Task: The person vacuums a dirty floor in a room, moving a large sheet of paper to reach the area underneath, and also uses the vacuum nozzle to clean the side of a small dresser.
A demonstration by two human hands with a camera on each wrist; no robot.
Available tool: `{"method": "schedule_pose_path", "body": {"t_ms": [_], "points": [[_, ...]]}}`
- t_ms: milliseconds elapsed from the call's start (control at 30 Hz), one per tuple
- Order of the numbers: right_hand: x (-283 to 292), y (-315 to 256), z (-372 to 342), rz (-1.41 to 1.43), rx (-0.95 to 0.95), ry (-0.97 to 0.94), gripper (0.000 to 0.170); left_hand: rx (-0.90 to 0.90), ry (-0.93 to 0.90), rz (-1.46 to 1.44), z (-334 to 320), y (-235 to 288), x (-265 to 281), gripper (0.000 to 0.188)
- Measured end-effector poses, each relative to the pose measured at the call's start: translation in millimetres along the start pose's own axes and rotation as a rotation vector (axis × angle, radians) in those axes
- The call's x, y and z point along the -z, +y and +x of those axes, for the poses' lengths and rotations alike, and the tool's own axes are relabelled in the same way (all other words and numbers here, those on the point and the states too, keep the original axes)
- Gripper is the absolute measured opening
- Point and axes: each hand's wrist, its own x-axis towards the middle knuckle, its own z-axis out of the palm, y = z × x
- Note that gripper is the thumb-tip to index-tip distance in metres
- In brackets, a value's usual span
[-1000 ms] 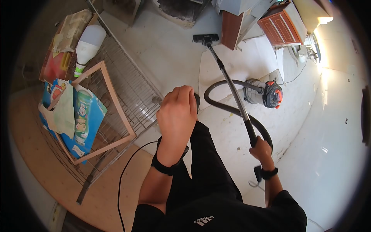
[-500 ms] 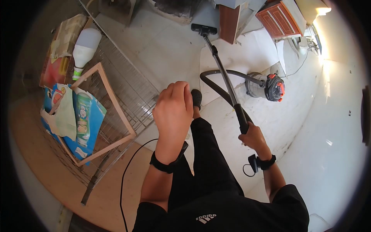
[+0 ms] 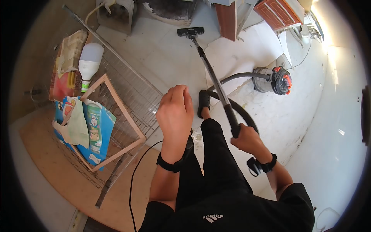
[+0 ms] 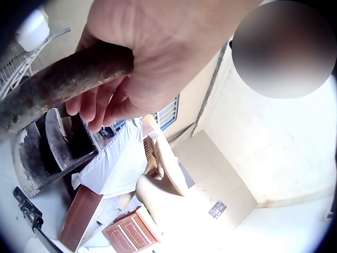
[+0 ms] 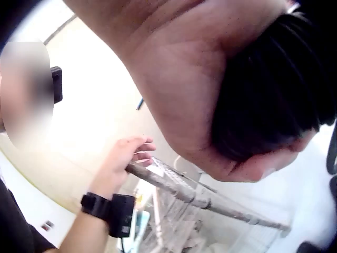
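My right hand [image 3: 248,140] grips the black handle of a vacuum cleaner wand [image 3: 217,86], fingers wrapped round it. The right wrist view shows that hand [image 5: 184,89] close up on a black ribbed grip [image 5: 274,89]. Far ahead on the floor lies the wand's flat black nozzle [image 3: 190,31]. A hose [image 3: 243,75] links the wand to the grey, black and orange vacuum cleaner [image 3: 272,80] on the right. My left hand [image 3: 176,114] is raised in front of my body, fingers bent. A worn, rusty pipe [image 4: 58,81] runs into its curl, with fingertips [image 4: 95,118] behind the pipe.
At left a wire rack [image 3: 127,89] bears a wooden frame [image 3: 121,110], a large bulb [image 3: 91,60], blue packaging [image 3: 102,131] and a taped box [image 3: 69,50]. Cabinets [image 3: 280,13] and a white board [image 3: 247,48] lie ahead. A black cable [image 3: 131,193] hangs beside my left arm.
The nozzle and wand have swung left across the floor. My right hand has moved left and slightly up in view, while my left hand stays nearly in place. One foot has come into view.
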Motion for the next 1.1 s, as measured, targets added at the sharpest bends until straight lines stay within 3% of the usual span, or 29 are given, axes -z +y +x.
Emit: {"method": "schedule_pose_path", "body": {"t_ms": [100, 300, 467, 500, 533, 600, 733, 867, 933, 1100], "points": [[-13.2, -15.9, 12.7, 0.059, 0.088, 0.031, 0.04, 0.004, -0.002, 0.005, 0.5, -2.2, -2.2, 0.004], [17.3, -54.2, 4.5, 0.168, 0.175, -0.03, 0.027, 0.066, -0.077, 0.016, 1.2, -2.9, -1.3, 0.006], [14.3, -28.4, 8.0, 0.152, 0.225, -0.009, 0.033, 0.054, -0.042, 0.076, 2.7, -0.7, -0.9, 0.01], [14.8, -20.5, 2.4, 0.088, 0.16, 0.013, 0.03, 0.065, -0.056, 0.075, 3.6, -1.3, -1.4, 0.01], [11.9, -10.5, 0.0, 0.024, 0.098, 0.03, 0.029, 0.079, -0.069, 0.08, 2.8, -2.0, -1.7, 0.009], [-17.3, 42.6, 13.6, -0.348, 0.146, 0.294, 0.029, 0.07, -0.059, 0.131, 1.3, -1.0, -1.9, 0.009], [-50.2, 132.0, -21.1, -0.506, 0.154, 0.244, 0.034, 0.072, -0.075, 0.189, 3.9, -2.2, -4.4, 0.011], [-53.8, 207.8, -94.8, -0.601, 0.066, 0.11, 0.035, 0.031, -0.062, 0.113, 5.3, -18.4, -16.4, 0.013], [-45.4, 237.1, -126.8, -0.603, 0.018, 0.039, 0.036, 0.025, -0.086, 0.213, 5.7, -12.1, -12.2, 0.015], [-28.5, 306.3, -137.1, -0.628, 0.03, 0.046, 0.038, 0.09, -0.072, 0.36, 6.5, -8.8, -12.2, 0.017]]}}
